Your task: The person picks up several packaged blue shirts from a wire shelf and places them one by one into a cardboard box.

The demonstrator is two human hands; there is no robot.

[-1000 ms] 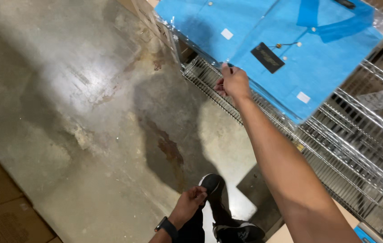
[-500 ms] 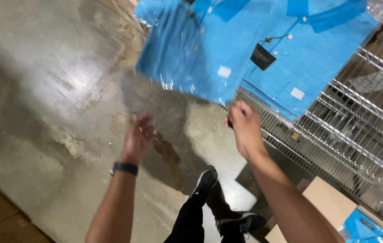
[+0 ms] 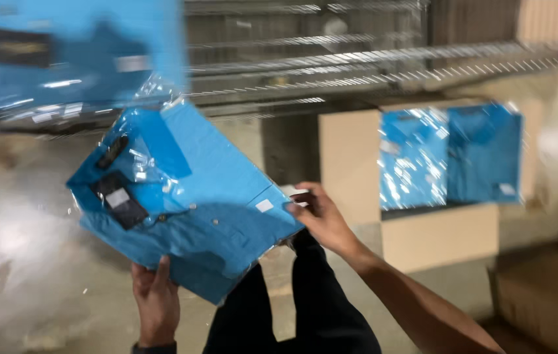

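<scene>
1. Now the view faces the wire shelving (image 3: pixel 370 65) and an open cardboard box (image 3: pixel 423 196) rather than the bare concrete floor (image 3: pixel 23 262) seen half a second ago; two bagged blue shirts (image 3: pixel 449 157) stand in the box.
2. Where both hands reached up toward the stack then, one folded blue shirt in a clear bag (image 3: pixel 193 203) is now off the shelf and tilted in front of the person's dark trousers (image 3: pixel 305 301).
3. Another bagged blue shirt (image 3: pixel 69 59) lies blurred on the shelf, upper left.
4. Right hand (image 3: pixel 323 219) pinches the bag's right edge, fingers curled over it.
5. Left hand (image 3: pixel 155 305) grips the lower edge from beneath, thumb pressed on the front.
</scene>
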